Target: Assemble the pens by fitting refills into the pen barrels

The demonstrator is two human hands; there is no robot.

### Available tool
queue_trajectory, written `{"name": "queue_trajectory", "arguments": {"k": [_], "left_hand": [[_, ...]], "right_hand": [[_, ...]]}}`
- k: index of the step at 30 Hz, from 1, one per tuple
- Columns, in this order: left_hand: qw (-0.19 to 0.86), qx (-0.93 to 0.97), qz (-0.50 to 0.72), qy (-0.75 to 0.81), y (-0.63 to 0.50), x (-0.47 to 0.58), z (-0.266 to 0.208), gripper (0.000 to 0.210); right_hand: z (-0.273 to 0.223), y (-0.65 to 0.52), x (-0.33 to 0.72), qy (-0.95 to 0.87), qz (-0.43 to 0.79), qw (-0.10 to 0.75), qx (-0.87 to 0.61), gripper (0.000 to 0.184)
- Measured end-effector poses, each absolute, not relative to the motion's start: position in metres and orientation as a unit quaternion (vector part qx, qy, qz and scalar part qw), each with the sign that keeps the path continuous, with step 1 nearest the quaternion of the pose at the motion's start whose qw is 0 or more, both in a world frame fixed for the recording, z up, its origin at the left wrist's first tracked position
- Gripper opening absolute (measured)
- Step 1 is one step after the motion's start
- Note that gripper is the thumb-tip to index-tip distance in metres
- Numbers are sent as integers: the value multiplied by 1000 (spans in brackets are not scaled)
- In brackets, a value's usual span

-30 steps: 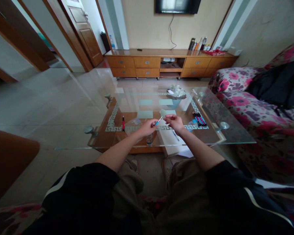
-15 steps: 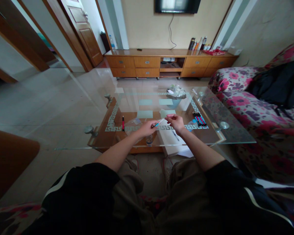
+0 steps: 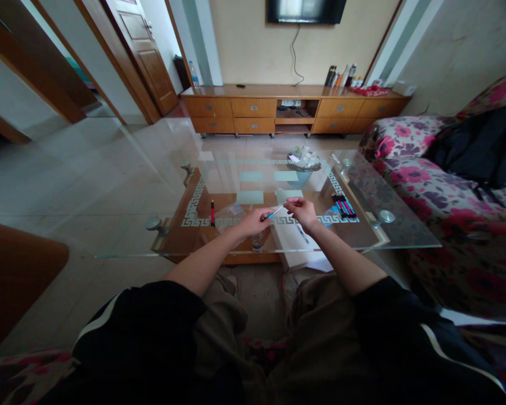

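Note:
Above the glass table (image 3: 405, 239), my left hand (image 3: 255, 221) is closed around a blue-and-black pen (image 3: 271, 215). A thin white rod (image 3: 280, 208) stretches from the pen toward my right hand (image 3: 302, 214). The fingers of that hand are pinched together at the rod's far end, with the tip hidden by them. To the left, one red-and-black pen (image 3: 212, 214) lies on the glass. Several pens (image 3: 344, 206) in red, blue and black lie side by side at the right.
Through the glass show a clear cup (image 3: 257, 243), a white box (image 3: 284, 239) with a dark pen (image 3: 302, 234) on it, and a full wastebasket (image 3: 300, 179) beyond. A flowered sofa (image 3: 409, 174) stands at the right, and a wooden cabinet (image 3: 253, 107) along the far wall.
Almost nothing differs. Both hands keep the same hold, and the pen and rod between them have tilted very slightly.

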State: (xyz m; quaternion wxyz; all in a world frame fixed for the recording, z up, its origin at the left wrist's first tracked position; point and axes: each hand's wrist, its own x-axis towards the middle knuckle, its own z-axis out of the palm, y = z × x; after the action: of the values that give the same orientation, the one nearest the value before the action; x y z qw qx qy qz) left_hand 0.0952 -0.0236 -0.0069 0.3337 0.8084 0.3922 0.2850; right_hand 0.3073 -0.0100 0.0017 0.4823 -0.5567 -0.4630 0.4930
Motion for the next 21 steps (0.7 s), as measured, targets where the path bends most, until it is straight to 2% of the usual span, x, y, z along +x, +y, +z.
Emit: {"name": "queue_trajectory", "arguments": {"k": [5, 21], "left_hand": [[329, 809, 281, 398, -23, 94, -8, 37], [340, 794, 300, 405, -22, 95, -13, 38]], "right_hand": [[4, -10, 309, -456, 484, 494, -560, 34], [9, -19, 302, -490, 550, 428, -524, 32]]}}
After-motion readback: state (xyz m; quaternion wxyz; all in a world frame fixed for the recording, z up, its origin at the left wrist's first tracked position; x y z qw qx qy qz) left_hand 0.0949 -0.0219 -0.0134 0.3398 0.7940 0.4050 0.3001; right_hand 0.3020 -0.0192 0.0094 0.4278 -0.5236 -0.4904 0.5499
